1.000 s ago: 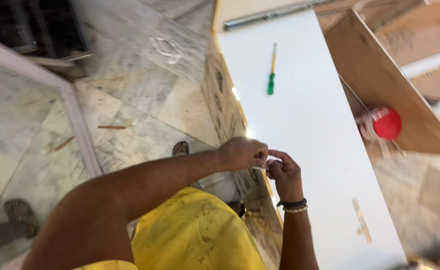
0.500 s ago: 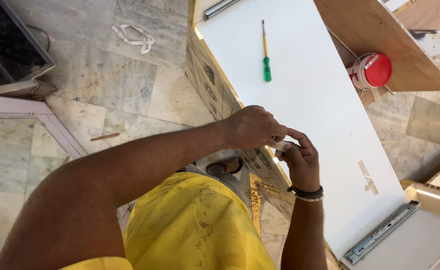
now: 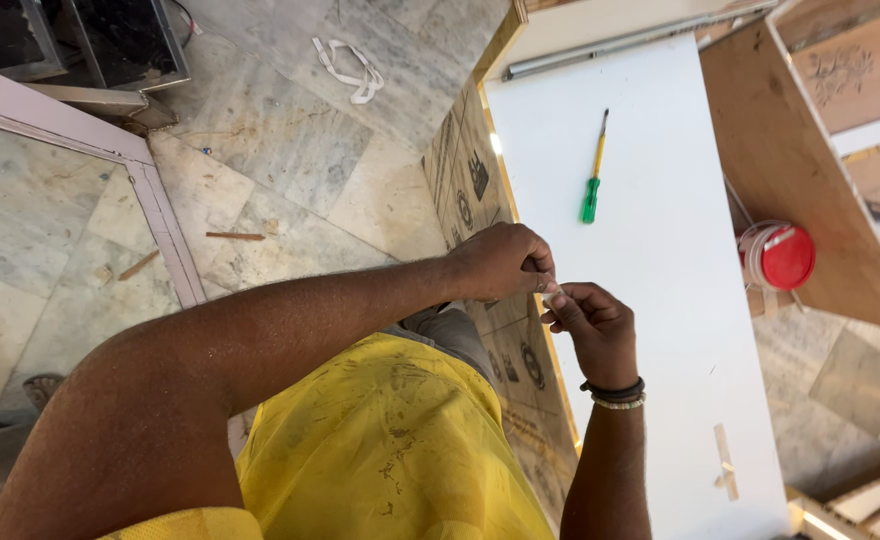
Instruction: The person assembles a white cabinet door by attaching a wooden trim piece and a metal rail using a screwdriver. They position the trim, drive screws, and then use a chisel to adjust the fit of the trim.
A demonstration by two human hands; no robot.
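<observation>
Head view: both hands meet over near edge of white panel [image 3: 660, 300]. Left hand [image 3: 505, 262] fisted, fingertips pinching small pale bit [image 3: 552, 296]; right hand [image 3: 588, 325] curled, pinching same bit from below. What bit is, cannot tell, too small. Looks like fiddling or readying small part, mid-step. Screwdriver [image 3: 593, 180], green handle, lies well apart up panel, untouched. Red-lidded tub [image 3: 778, 257] beside panel's right edge. Next move likely needs steady pinch, one hand freed for tool.
</observation>
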